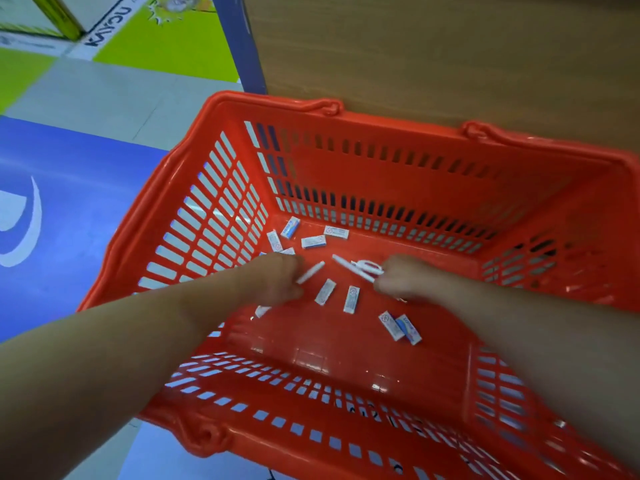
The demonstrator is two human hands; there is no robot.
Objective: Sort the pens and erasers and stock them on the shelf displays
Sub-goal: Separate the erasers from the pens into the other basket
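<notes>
Basket contents, centre of frame: small white erasers lie loose on the floor of an orange plastic shopping basket (429,174). We note a far group of erasers (313,241) just above the hands, a pair of erasers (352,298) lying between the hands, and two overlapping erasers (398,326) at lower right of the basket floor. One more eraser (262,310) shows partly beneath the left wrist. Several sleeves carry a round red mark and blue print. The wording is too small for us to read.

Pens: a white pen (310,272) sticks out from the left hand (277,278), whose fingers are curled about its near end. The right hand (405,278) is curled into a fist on a bundle of white pens (356,266) with a red detail. The pens point up and left. Both hands are blurred, so we cannot tell the finger placement more exactly. Both forearms reach down into the basket from the bottom edge.

Surroundings: the basket stands on a tiled floor with a blue floor graphic (69,202) at left. At upper left is a green floor graphic (166,46), where dark letters (107,27) on a white strip appear to read "KAYOU", seen upside down. A wood-grain panel (450,57) fills the upper right, touching the basket's far rim, with a blue upright (239,43) at its left edge.
</notes>
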